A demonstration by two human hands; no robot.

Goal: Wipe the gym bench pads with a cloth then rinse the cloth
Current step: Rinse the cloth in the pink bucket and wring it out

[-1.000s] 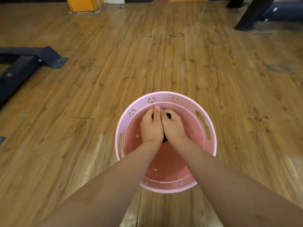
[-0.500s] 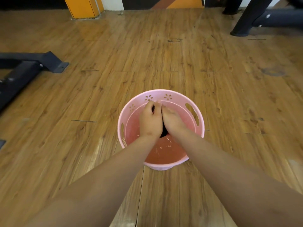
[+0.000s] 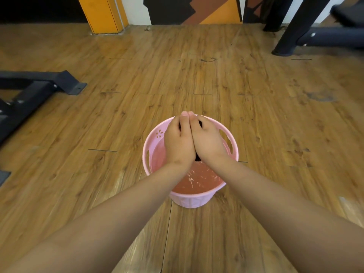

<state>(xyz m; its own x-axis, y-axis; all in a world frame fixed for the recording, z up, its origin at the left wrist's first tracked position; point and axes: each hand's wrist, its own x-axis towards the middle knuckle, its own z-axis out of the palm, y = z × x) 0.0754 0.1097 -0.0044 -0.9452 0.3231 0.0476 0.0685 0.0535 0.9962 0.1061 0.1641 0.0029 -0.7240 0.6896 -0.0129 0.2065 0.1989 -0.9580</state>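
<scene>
Cloth (image 3: 197, 159): A dark cloth is enclosed between the two hands, above the bucket. Only small dark patches are seen, one in the gap by the wrists and one among the fingers of the right hand. Its shape cannot be told.

Left hand (image 3: 179, 143): It is held over the far half of the bucket with its back turned up, and is pressed side to side against the right hand.

Left fingers (image 3: 172, 126): They are curled downward round the cloth. The thumb is laid straight, pointing away, and is set against the right thumb.

Right hand (image 3: 208, 141): It is held level with the left hand, back turned up, and the two are joined along the thumb edges.

Right fingers (image 3: 209, 125): They are curled down and closed on the cloth, and a dark patch is shown between them.

Bucket (image 3: 147, 154): A round pink plastic bucket is stood on the floor directly below the hands. A flower cut-out is seen in its left wall and slot openings in its right wall.

Water (image 3: 197, 183): The bucket is partly filled. The water is tinted pink by the walls and is broken by small ripples and splashes below the wrists, which are seen above it.

Floor (image 3: 256, 115): Wood-patterned planks are laid all round the bucket.

Bench frame (image 3: 39, 85): A black metal frame is set on the floor at the left, well apart from the bucket.

Machine leg (image 3: 291, 32): A black slanted leg is planted on the floor at the upper right.

Pillar (image 3: 102, 14): An orange pillar is seen at the far edge of the floor.
</scene>
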